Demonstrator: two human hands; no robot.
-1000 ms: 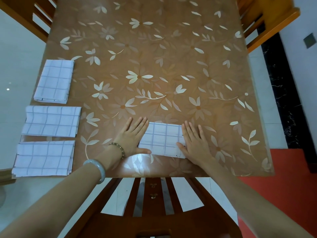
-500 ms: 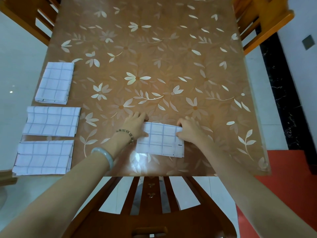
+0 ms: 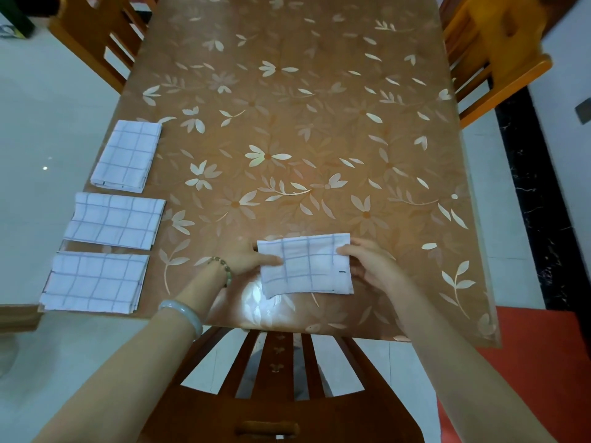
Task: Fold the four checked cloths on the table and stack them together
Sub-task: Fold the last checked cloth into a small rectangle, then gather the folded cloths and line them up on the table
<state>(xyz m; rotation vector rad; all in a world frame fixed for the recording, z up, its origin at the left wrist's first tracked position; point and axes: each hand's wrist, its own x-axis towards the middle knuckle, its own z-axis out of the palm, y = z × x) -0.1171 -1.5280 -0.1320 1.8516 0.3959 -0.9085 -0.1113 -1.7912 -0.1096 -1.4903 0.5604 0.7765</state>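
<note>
Near the front edge of a brown flowered worktop (image 3: 319, 129), two bare hands hold one folded checked cloth (image 3: 305, 265). Left hand (image 3: 248, 260) pinches its left edge, thumb on top; right hand (image 3: 371, 265) pinches its right edge, each grip narrow on the fabric. Along the worktop's left side lie three more folded checked cloths: far (image 3: 127, 155), middle (image 3: 114, 219) and near (image 3: 94, 282), each apart.

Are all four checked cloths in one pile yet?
No, three folded white checked cloths lie apart along the table's left edge; both hands hold the fourth.
</note>
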